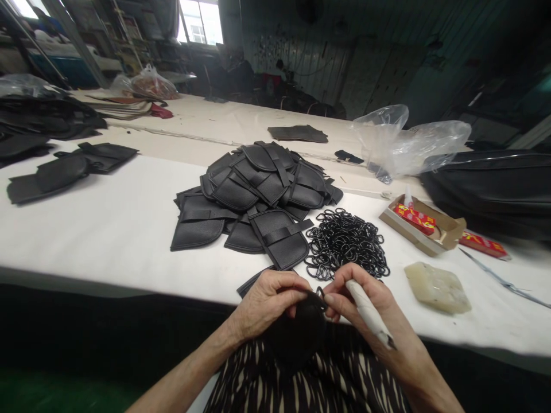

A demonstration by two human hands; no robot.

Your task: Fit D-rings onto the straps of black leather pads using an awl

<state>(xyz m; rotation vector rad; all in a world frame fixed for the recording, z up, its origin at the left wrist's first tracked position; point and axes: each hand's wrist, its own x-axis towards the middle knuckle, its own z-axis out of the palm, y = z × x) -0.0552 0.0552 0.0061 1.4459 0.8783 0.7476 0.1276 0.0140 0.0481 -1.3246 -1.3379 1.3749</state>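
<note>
My left hand (271, 301) is closed on a black leather pouch piece (297, 335), pinching its upper edge above my lap. My right hand (361, 301) pinches a small black D-ring (319, 292) at the strap end of that piece, close to my left fingertips. Tucked in the same hand is a whitish wrapped stick (370, 315) with a dark tip, pointing down to the right. Just beyond my hands lies a heap of black D-rings (344, 244). To its left is a pile of black leather pouches (262, 189) with straps, one partly behind my left hand.
At right stand an open cardboard box (424, 244) with red-and-yellow packets, a yellowish translucent block (438, 288) and a thin pointed metal tool (503, 282). Clear plastic bags (413, 143) lie behind. More black pieces (71, 169) rest at left. The white table's edge (172, 287) runs before me.
</note>
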